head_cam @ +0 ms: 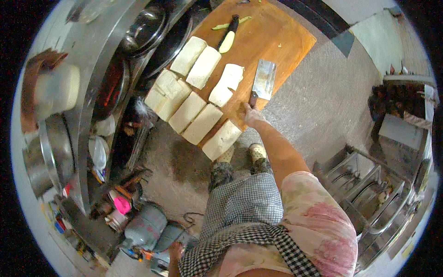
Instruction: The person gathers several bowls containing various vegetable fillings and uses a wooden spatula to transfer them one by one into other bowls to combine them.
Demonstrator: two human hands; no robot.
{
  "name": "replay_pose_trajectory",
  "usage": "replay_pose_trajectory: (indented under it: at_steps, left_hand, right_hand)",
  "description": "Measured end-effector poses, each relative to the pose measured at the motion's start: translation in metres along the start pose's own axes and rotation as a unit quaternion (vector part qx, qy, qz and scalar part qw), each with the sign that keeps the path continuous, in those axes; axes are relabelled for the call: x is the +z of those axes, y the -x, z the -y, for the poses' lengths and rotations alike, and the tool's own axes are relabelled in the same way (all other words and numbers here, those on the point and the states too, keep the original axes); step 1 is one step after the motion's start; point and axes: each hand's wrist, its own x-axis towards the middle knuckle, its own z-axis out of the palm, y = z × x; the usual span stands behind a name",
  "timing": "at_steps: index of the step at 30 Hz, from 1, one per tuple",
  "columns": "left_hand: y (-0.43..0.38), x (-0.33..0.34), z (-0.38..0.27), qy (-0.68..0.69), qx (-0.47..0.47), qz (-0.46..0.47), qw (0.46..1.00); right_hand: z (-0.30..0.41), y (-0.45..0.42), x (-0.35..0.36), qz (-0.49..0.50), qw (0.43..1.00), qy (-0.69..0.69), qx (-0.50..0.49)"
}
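My right hand (255, 117) grips the dark handle of a cleaver (264, 80) at the right edge of a wooden board (287, 38). The cleaver's broad blade lies flat over the board, pointing away from me. Left of it is a white block, probably tofu (226, 85), with a notched side. Several more such blocks (203, 67) lie on the board's left and near parts, one near the closest corner (221, 140). Beyond them rests a slim dark item with a pale oval face (227, 42), next to thin green strips (220, 26). My left hand (175, 250) shows only partly beside my apron.
Metal shelving (100, 65) with large metal bowls (145, 27) runs along the left. Grey gas cylinders (145, 225) stand on the floor at lower left. A metal rack with compartments (370, 190) is at right. My shoes (258, 152) show below the board.
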Motion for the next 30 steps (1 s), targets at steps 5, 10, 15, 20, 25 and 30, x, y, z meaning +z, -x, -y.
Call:
replay_pose_trajectory:
  at_steps: [5, 10, 15, 20, 25, 30]
  left_hand:
    - [0.010, 0.031, -0.069, -0.172, 0.010, -0.104, 0.979]
    - [-0.039, 0.084, -0.126, -0.661, 0.019, -0.280, 0.696]
    - [-0.128, 0.213, -0.137, -0.866, 0.062, -0.152, 0.472]
    - [-0.185, 0.375, -0.053, -0.842, 0.056, 0.047, 0.535]
    - [-0.229, 0.447, 0.023, -0.848, -0.026, 0.202, 0.489]
    - [-0.191, 0.473, 0.156, -0.900, -0.013, 0.275, 0.339]
  right_hand:
    - [-0.019, -0.022, 0.022, -0.079, 0.996, -0.027, -0.010]
    - [-0.018, 0.036, 0.013, -0.153, 0.988, -0.001, 0.013]
    - [-0.049, 0.197, -0.032, -0.057, 0.995, -0.041, 0.077]
    - [-0.139, 0.379, 0.051, -0.044, 0.941, -0.223, 0.251]
    - [-0.129, 0.595, 0.116, -0.128, 0.779, -0.375, 0.485]
    - [-0.105, 0.690, 0.288, -0.273, 0.530, -0.494, 0.633]
